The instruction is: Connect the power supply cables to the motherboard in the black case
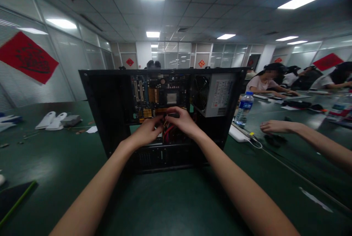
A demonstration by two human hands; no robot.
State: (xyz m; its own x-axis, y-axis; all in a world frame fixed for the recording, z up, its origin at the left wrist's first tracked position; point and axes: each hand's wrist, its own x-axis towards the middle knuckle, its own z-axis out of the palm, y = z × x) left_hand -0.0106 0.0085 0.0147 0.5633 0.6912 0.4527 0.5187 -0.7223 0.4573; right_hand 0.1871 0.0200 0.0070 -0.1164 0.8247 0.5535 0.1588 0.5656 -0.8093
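Observation:
An open black computer case (104, 111) stands on the green table (170, 206) in front of me. Inside it I see a motherboard (156, 95) and a grey power supply (217, 95) with a fan. Both my hands reach into the case, just below the motherboard. My left hand (148, 129) has its fingers curled round a bundle of red, yellow and black cables (166, 133). My right hand (183, 120) is pinched on the same bundle, touching the left hand's fingertips. What sits at the cable ends is hidden by my fingers.
A water bottle (243, 109) stands right of the case, with a white device and cable (239, 135) beside it. Another person's hand (273, 126) rests on the table at right. White objects (53, 120) lie at left. More people sit at the far right.

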